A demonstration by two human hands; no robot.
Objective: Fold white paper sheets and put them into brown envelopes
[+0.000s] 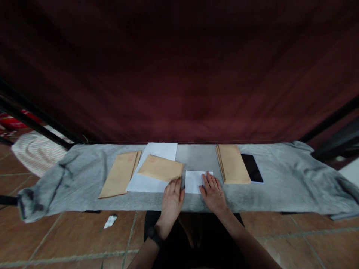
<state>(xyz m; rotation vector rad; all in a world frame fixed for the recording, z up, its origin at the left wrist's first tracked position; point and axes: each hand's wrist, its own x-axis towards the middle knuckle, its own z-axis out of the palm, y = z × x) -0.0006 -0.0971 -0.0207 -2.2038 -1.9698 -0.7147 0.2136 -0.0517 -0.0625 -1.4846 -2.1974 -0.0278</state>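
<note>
A small white sheet of folded-looking paper lies in front of me on the grey cloth. My right hand rests flat on its right part, fingers stretched out. Just left of the paper, my left hand lies with fingers extended, its fingertips at the lower right corner of a brown envelope. That envelope sits at a slant on top of larger white sheets. Neither hand is closed around anything.
Brown envelopes lie at the left, and a stack of brown envelopes at the right, beside a dark phone. A grey cloth covers the narrow table. Behind hangs a dark red curtain. A crumpled white scrap is on the tiled floor.
</note>
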